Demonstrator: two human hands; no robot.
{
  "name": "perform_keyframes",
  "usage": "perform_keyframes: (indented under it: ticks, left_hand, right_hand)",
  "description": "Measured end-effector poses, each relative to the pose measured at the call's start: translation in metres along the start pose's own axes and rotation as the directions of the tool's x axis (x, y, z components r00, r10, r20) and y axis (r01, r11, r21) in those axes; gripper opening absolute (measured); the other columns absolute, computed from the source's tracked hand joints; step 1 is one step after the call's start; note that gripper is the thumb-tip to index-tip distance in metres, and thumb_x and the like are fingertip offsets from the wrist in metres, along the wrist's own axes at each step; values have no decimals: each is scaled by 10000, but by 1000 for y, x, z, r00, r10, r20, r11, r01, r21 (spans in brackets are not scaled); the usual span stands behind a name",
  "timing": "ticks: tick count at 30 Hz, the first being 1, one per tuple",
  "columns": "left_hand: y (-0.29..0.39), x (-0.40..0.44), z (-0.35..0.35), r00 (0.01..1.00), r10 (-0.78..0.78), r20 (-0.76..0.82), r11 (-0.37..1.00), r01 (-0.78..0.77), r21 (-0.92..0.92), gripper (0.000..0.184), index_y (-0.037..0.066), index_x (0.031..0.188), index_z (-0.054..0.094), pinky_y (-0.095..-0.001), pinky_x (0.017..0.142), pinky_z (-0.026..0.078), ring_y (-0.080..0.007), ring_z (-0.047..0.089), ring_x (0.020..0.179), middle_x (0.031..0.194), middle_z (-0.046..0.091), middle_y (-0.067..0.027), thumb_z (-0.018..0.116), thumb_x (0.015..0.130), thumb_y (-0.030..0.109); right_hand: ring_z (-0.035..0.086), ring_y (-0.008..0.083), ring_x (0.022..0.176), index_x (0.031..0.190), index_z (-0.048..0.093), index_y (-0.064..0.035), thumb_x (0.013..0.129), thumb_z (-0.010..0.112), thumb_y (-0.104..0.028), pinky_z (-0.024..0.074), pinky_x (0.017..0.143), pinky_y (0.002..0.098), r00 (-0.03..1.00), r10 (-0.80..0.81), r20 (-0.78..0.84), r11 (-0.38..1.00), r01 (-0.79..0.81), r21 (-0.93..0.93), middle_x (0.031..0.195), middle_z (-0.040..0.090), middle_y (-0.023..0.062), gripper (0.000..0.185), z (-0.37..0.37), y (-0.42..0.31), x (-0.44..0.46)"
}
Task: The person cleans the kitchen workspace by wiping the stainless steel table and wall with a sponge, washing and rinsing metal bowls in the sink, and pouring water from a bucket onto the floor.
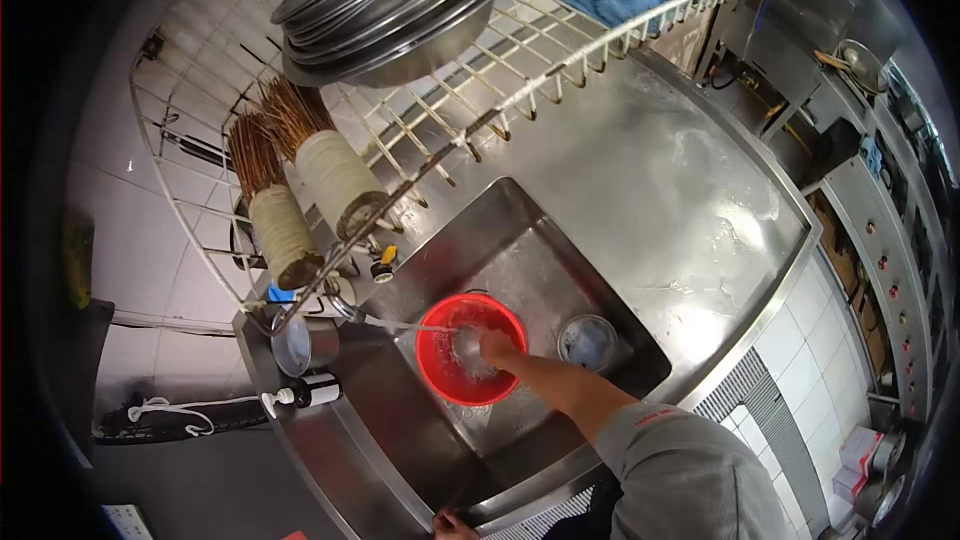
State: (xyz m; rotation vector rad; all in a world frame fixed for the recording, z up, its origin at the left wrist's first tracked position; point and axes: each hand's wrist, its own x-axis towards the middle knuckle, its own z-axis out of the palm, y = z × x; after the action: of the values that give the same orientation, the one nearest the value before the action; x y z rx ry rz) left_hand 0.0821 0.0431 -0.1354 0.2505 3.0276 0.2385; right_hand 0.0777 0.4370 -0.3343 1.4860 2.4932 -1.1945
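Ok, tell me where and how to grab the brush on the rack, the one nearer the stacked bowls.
I'd close a hand round the pale handle of that brush, coming from above at its blunt end. The handle is thick and roughly cylindrical, and that end points toward the rack's front edge, while the loose, thin bristles point away.

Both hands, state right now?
Left hand: at the sink edge, grip can't be told.
Right hand: inside the red bucket, at something shiny; grip can't be told.
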Motion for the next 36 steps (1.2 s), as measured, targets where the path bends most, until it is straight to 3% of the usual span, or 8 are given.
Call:
perform_keyframes:
  ticks: [1,4,6,11,14,27,33,36]
  left_hand:
    - [-1,-2,0,1000,4,5,1000,-4,1,478,76,991,685,-490,696,507,-392,651,760,893,684,-207,492,901,504]
    - [-12,4,10,999,48,-26,999,-48,13,511,55,960,685,-491,682,509,-382,657,752,870,681,-216,482,898,520]
    - [-24,6,20,976,176,-131,967,-196,-164,274,100,855,654,-410,644,489,-267,662,711,752,697,-41,528,906,338]
    - [-12,2,11,982,161,-103,981,-170,-91,333,137,878,662,-421,658,478,-279,656,758,815,704,-14,464,909,403]
    - [3,-10,-4,978,185,-92,981,-189,-32,332,156,890,675,-434,664,478,-289,657,785,845,708,-9,458,905,406]
    - [-28,1,9,919,379,-110,919,-388,-70,275,175,986,655,-395,714,502,-256,671,816,890,716,-15,495,901,382]
    - [-29,-24,22,683,729,28,625,-649,-435,408,160,1138,643,-401,916,424,-287,552,1063,1153,615,-96,711,793,368]
    - [24,-71,25,416,897,-150,371,-893,-256,474,153,1134,640,-415,913,420,-311,548,1052,1112,626,-116,786,699,271]
  right_hand:
    - [667,382,833,1378,412,-252,861,522,-100,588,658,445,990,53,128,922,-98,374,1048,625,215,550,-4,4,-1]
    - [686,311,779,1324,487,-162,820,570,-131,602,669,402,875,164,455,859,-353,371,931,674,183,512,-21,-8,3]
    - [683,294,695,1330,464,-105,780,542,-87,592,566,385,942,-65,329,953,-39,300,933,672,196,556,-1,9,6]
    - [660,263,548,1354,407,-17,727,492,-24,535,420,359,979,-188,76,803,109,586,889,668,212,633,-112,-13,-78]
    - [656,241,528,1369,380,0,762,529,-60,542,429,346,975,-79,208,646,-109,755,850,654,221,628,-189,-15,-153]
    - [627,237,489,1298,396,24,768,496,4,514,398,304,913,373,-163,456,-28,890,807,634,202,540,-362,166,-470]
    - [632,257,492,1276,429,19,755,437,41,531,391,325,811,538,-228,469,-63,881,818,632,218,521,-379,247,-579]
    - [632,267,485,1277,431,16,748,411,60,539,395,331,809,564,-168,442,-124,888,839,632,235,531,-366,279,-603]
